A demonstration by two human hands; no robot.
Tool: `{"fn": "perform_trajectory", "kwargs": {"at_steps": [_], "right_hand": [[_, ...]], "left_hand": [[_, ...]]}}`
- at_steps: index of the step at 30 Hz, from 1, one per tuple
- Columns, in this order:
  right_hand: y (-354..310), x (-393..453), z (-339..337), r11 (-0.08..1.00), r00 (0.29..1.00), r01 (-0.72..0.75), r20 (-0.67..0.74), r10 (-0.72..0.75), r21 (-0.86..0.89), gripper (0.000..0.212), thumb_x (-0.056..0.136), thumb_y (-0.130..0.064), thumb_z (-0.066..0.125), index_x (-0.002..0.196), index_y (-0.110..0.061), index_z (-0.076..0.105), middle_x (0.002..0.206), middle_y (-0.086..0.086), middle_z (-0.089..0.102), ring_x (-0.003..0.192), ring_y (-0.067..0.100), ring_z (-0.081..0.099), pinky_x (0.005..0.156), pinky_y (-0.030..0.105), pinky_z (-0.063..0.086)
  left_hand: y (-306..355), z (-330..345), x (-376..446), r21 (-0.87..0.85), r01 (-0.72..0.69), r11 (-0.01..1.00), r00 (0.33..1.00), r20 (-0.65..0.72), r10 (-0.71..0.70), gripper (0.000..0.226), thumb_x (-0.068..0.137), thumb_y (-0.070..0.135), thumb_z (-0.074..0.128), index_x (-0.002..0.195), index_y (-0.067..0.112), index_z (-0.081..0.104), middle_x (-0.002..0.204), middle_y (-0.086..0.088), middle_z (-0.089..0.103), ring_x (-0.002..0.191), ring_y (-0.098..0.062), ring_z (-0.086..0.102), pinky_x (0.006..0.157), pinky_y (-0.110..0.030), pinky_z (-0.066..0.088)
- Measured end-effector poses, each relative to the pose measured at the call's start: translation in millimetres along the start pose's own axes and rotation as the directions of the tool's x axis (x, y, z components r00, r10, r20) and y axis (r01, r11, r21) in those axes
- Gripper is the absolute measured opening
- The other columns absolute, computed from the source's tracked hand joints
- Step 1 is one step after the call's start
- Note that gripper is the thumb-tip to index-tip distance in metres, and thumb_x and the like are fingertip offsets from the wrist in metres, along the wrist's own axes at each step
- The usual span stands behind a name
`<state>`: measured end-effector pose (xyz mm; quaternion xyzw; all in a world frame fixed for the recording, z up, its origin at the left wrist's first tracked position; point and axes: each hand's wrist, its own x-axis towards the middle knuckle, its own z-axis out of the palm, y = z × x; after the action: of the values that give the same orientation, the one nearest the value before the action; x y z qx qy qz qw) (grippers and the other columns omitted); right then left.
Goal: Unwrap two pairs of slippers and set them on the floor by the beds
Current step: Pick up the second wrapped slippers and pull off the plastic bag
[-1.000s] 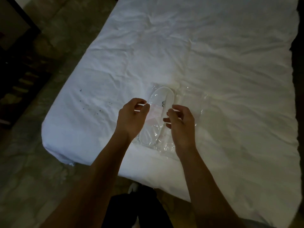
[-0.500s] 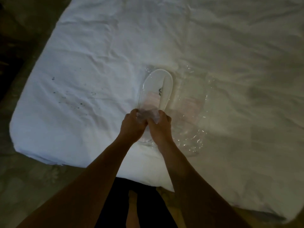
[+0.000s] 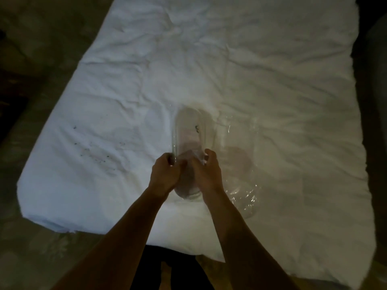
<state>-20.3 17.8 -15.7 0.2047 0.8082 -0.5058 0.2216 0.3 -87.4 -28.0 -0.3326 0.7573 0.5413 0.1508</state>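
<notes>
fingers (image 3: 167,162) of the left hand (image 3: 163,176) are curled shut on the left edge of a clear plastic wrapper (image 3: 189,130), and the right hand (image 3: 206,172) has its fingers pinched closed on the right edge of the same wrapper, so both hands are clamped on the plastic about midway down its length. the two hands sit close together, knuckles nearly meeting over the middle of the pack.

inside that wrapper is a pair of white slippers (image 3: 190,126), stacked flat, toe end pointing away from the person, with a small dark mark near the top. the heel end pokes out below the wrists. the whole pack lies on the bed (image 3: 272,80), near the foot edge and roughly in the centre across.

just to the right of it is a second wrapped pack (image 3: 240,164), also in shiny clear plastic, lying flat on the sheet. it's pretty washed out and hard to read, you mostly just catch the glare off the plastic, and nobody is touching it.

the white sheet is wrinkled all over, and there's a scatter of little dark specks (image 3: 92,151) on the left part of it, well apart from the packs. dark patterned floor (image 3: 41,248) shows round the left and bottom of the bed, lighting is really dim.
</notes>
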Motion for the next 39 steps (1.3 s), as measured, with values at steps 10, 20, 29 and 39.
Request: {"fn": "perform_trajectory", "kwargs": {"at_steps": [10, 20, 29, 39], "right_hand": [[-100.0, -29.6, -49.4, 0.96, 0.968, 0.229, -0.139, -0.207, 0.163, 0.078, 0.08, -0.039, 0.075, 0.144, -0.017, 0.038, 0.13, 0.005, 0.055, 0.109, 0.021, 0.061, 0.071, 0.02, 0.051], [-210.4, -96.6, -103.1, 0.865, 0.856, 0.501, -0.165, -0.491, 0.027, 0.057, 0.081, -0.033, 0.072, 0.13, -0.013, 0.051, 0.121, 0.007, 0.063, 0.103, 0.023, 0.064, 0.087, 0.039, 0.055], [-281.5, -137.7, -152.3, 0.764, 0.742, 0.646, -0.243, -0.625, 0.005, 0.063, 0.079, -0.045, 0.068, 0.133, -0.02, 0.048, 0.124, 0.007, 0.06, 0.103, 0.024, 0.063, 0.089, 0.043, 0.056], [-323.3, -174.8, -186.9, 0.659, 0.682, 0.729, -0.281, -0.675, 0.187, 0.06, 0.087, -0.046, 0.065, 0.141, -0.03, 0.045, 0.129, 0.002, 0.062, 0.11, 0.019, 0.06, 0.09, 0.033, 0.053]], "left_hand": [[112.9, -66.2, -37.5, -0.347, -0.296, 0.89, 0.954, -0.062, 0.293, 0.014, 0.089, 0.015, 0.069, 0.102, 0.011, 0.067, 0.096, -0.007, 0.069, 0.09, -0.028, 0.068, 0.076, -0.036, 0.057], [207.7, -104.6, -106.2, -0.527, -0.495, 0.691, 0.849, -0.124, 0.514, 0.03, 0.094, 0.015, 0.063, 0.125, 0.014, 0.065, 0.114, -0.001, 0.073, 0.098, -0.015, 0.073, 0.079, -0.025, 0.06], [289.5, -126.6, -143.6, -0.558, -0.653, 0.512, 0.679, -0.132, 0.722, 0.029, 0.093, 0.024, 0.065, 0.12, 0.033, 0.066, 0.115, 0.005, 0.074, 0.105, -0.019, 0.072, 0.081, -0.032, 0.06], [337.1, -145.4, -189.7, -0.647, -0.62, 0.443, 0.535, 0.064, 0.843, 0.041, 0.099, 0.041, 0.05, 0.138, 0.032, 0.054, 0.131, 0.001, 0.067, 0.121, -0.018, 0.064, 0.098, -0.037, 0.053]]}}
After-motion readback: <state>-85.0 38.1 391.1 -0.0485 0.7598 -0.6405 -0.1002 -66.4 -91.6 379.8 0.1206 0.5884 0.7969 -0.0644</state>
